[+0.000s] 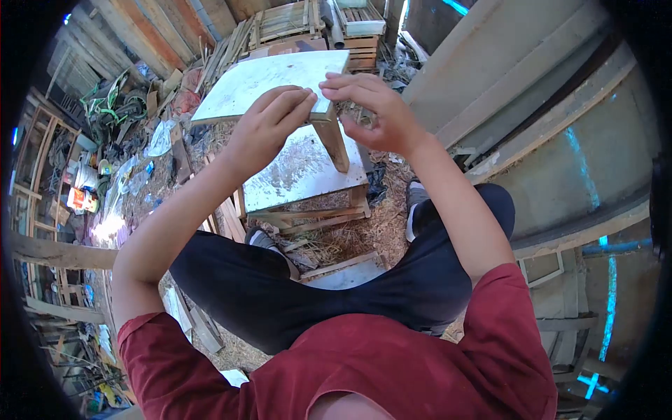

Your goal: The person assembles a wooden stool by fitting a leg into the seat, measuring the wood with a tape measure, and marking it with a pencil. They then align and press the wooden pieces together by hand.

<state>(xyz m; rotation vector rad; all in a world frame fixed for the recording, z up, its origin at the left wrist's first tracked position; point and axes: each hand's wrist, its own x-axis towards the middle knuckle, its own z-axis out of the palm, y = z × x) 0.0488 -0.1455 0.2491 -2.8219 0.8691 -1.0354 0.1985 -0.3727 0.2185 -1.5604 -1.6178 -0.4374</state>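
A white-topped board point(269, 80) with worn, speckled paint lies in front of me, and a wooden leg point(331, 143) slants down from its near right corner. My left hand point(274, 122) is at the board's near edge, fingers curled and pressed together by that corner. Whatever its fingertips may hold is hidden. On the other side of the corner is my right hand point(374, 110), its fingers bent and its thumb apart, with nothing visible in it. Below stands a low wooden stand point(297, 175) with a scuffed white top; the leg's foot meets or overlaps its right side.
Straw and wood scraps cover the ground between my shoes point(414, 203). Large panels point(518, 77) lean on the right. Stacked wooden crates point(362, 52) stand at the back. Plastic bags point(161, 138), a white bucket point(85, 177) and timber clutter the left. A wooden rail point(63, 252) crosses beside my left arm.
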